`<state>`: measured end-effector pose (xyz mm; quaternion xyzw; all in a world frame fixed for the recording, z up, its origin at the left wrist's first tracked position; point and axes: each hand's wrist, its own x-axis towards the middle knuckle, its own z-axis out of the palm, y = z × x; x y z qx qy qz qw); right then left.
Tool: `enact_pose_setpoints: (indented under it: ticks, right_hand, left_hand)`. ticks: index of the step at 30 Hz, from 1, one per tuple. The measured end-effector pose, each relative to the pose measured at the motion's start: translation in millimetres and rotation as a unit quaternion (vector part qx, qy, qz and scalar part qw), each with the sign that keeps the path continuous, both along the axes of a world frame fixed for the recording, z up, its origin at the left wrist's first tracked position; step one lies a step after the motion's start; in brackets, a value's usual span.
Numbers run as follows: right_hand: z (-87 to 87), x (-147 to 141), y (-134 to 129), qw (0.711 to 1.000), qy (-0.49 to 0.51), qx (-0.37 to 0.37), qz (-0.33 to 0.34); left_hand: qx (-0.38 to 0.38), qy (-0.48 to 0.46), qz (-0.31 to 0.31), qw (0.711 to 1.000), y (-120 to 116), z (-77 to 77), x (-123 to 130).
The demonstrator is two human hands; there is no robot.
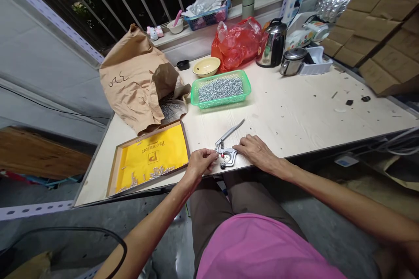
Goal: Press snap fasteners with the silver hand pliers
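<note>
A silver hand tool (231,155) with a long raised lever and a spring lies at the table's front edge. My left hand (202,161) is at its left side, thumb and fingers pinched together near the tool's jaw; what they hold is too small to make out. On the other side, my right hand (254,149) has its fingers curled and touching the tool's frame. Small metal pins fill a green basket (221,103) behind the tool. More pins lie along the near side of a shallow tray with a yellow bottom (170,143), to the left.
A brown paper bag (131,87) with pins at its mouth lies at the back left. Behind the basket are a cream bowl (206,67), a red plastic bag (237,45), a kettle (275,43) and a metal cup (292,62).
</note>
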<state>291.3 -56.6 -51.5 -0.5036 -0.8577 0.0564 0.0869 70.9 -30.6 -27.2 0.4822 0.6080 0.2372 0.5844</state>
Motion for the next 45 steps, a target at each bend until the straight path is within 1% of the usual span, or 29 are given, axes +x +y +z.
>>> enact_pose_setpoints:
  ticks: [3, 9, 14, 21, 25, 28, 32, 35, 39, 42, 45]
  right_hand:
    - [-3.1, 1, 0, 1.0, 0.003, 0.011, -0.005]
    - [-9.1, 1, -1, 1.0, 0.014, 0.024, -0.01]
    - [-8.4, 0, -2, 0.999, 0.022, 0.02, -0.018]
    - [-10.4, 0, -2, 0.999, 0.02, 0.019, -0.018]
    - [-9.2, -1, -4, 1.0, 0.016, 0.016, -0.017]
    - [-4.0, 3, -3, 1.0, 0.021, -0.002, -0.003]
    - [2.3, 14, 14, 0.998, 0.037, -0.027, 0.034]
    - [2.2, 20, 37, 0.997, 0.002, -0.048, 0.056]
    - [2.9, 22, 62, 0.991, -0.027, -0.071, 0.107]
    - [7.8, 20, 68, 0.991, -0.037, -0.066, 0.114]
    - [13.8, 18, 65, 0.991, -0.043, -0.059, 0.108]
  left_hand:
    - [-0.013, 0.01, -0.016, 1.0, -2, -5.6, 5]
    - [-0.062, 0.017, -0.018, 0.998, -7, -7.6, 11]
    - [-0.066, 0.041, -0.039, 0.996, -3, -5.4, 14]
    - [-0.092, 0.115, -0.082, 0.986, 3, -0.2, 17]
    - [-0.127, 0.119, -0.089, 0.981, 3, 0.2, 15]
    - [-0.148, 0.119, -0.095, 0.977, 3, 0.6, 14]
    - [-0.155, 0.123, -0.096, 0.975, 2, 2.1, 14]
    - [-0.161, 0.125, -0.091, 0.975, 1, 2.7, 14]
    - [-0.171, 0.118, -0.085, 0.974, 2, 2.1, 14]
    - [-0.175, 0.115, -0.082, 0.974, 1, 1.9, 14]
    - [-0.177, 0.115, -0.075, 0.975, 0, 3.0, 15]
